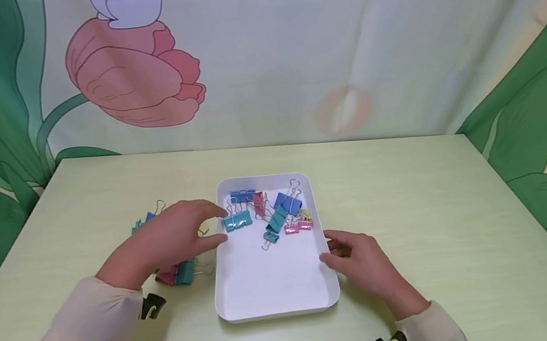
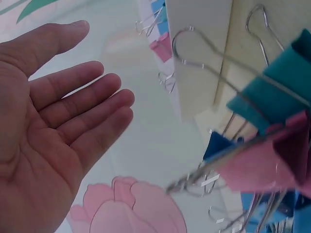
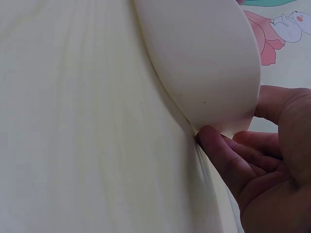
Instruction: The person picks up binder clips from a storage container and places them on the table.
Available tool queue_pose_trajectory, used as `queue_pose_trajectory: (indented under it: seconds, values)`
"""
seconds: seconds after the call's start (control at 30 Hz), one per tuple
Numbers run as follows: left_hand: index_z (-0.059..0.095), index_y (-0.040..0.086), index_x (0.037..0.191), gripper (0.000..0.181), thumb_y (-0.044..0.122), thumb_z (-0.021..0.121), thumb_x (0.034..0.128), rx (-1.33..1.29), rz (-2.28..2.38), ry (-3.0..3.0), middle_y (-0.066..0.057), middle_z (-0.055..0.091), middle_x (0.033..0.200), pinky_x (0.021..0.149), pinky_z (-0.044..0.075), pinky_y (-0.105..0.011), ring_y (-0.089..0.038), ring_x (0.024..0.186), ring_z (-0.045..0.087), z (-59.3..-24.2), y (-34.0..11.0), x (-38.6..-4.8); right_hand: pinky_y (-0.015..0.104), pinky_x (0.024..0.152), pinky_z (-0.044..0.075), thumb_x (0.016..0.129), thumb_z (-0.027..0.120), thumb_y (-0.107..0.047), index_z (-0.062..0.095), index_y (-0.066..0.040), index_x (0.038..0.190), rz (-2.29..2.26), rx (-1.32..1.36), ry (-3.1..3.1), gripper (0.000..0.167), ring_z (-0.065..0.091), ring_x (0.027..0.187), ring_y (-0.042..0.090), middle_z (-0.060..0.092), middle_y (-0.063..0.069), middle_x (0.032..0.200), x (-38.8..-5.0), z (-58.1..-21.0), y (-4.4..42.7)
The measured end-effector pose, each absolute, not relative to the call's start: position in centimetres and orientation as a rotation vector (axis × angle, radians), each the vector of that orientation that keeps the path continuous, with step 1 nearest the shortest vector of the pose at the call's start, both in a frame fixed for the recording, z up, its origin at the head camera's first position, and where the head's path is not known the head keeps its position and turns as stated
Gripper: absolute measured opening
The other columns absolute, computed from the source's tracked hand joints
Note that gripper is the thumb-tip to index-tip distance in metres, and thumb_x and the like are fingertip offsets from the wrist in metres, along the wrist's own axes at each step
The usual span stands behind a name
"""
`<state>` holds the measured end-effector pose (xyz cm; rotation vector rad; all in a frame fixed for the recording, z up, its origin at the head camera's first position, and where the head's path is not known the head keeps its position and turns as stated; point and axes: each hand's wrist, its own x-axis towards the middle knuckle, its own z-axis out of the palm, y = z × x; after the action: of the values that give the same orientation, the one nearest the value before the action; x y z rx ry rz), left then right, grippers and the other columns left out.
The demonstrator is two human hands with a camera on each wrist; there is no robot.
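A white tray [image 1: 276, 284] lies on the table with several binder clips in its far half. Among them are a teal binder clip [image 1: 237, 220] by the left wall, a blue binder clip [image 1: 288, 203] and a pink binder clip [image 1: 292, 229]. My left hand [image 1: 170, 236] hovers at the tray's left rim, thumb and fingers apart with nothing between them; its empty palm [image 2: 43, 131] shows in the left wrist view. My right hand [image 1: 361, 258] grips the tray's right wall, thumb at the rim and fingers against the outside [image 3: 228, 160].
Left of the tray is a pile of loose binder clips, partly hidden by my left forearm, with a teal one [image 1: 184, 272] at its near side. A printed curtain [image 1: 261, 64] hangs behind the pale table [image 1: 407, 190].
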<state>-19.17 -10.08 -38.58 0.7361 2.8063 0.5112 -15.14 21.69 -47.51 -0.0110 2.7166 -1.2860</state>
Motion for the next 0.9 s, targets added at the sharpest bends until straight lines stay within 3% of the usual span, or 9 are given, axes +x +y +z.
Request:
queue_pose_trajectory:
  seconds: [0.9]
  values:
    - [0.061, 0.015, 0.131, 0.045, 0.031, 0.067, 0.0898, 0.877, 0.337, 2.747, -0.008, 0.062, 0.131, 0.103, 0.047, -0.047, -0.029, 0.123, 0.056, -41.4, -5.6, -22.7, 0.028, 0.077, 0.057, 0.086, 0.073, -0.020, 0.060, -0.014, 0.132, -1.297, -0.024, 2.710, 0.048, 0.067, 0.087, 0.013, 0.072, 0.002, 0.104, -15.1, -47.5, 21.9]
